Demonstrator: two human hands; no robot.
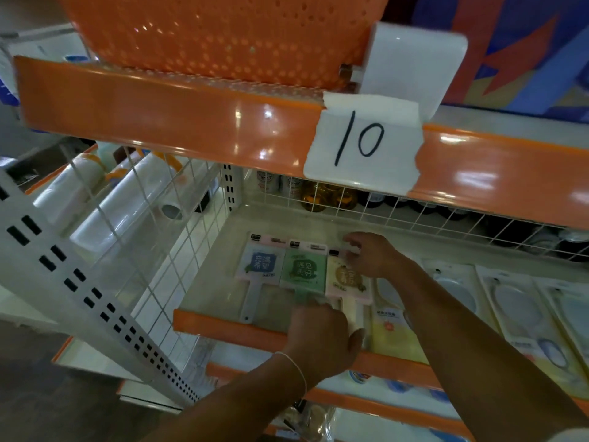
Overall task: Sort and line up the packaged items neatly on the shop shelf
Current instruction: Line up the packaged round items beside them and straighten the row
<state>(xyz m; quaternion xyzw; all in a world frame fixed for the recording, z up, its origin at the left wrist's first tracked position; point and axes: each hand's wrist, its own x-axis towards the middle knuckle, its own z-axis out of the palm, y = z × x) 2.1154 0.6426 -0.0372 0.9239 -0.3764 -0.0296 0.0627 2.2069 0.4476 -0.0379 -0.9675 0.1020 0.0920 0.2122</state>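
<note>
Hands both down on the third paddle-shaped pack, the cream pack (345, 277), lying flat on the shelf floor (210, 291) with its card end to the back and its handle pointing out toward the orange front lip (223, 325); long axis runs front to back, same as its two neighbours. Right hand (371, 253) sits on the far card end, fingers bent down onto the top edge, though whether they pinch it or only press I cannot tell; left hand (322, 333) is at the near end, fingers curled over the handle area, thumb out to the right, grip itself hidden under the knuckles. Blue pack (259, 261) and green pack (302, 267) already lie side by side, edges touching, tops roughly level; the cream one touches the green one's right edge and looks set slightly nearer the front. So the call, as I judge it, is a small push toward the back to level the row; the right hand is better placed to steady the top. Room is tight to the right, where a yellow pack (393, 333) lies just beside; open shelf lies to the left, up to the wire side panel (165, 247); wire back fence (398, 212) stands well behind.
</note>
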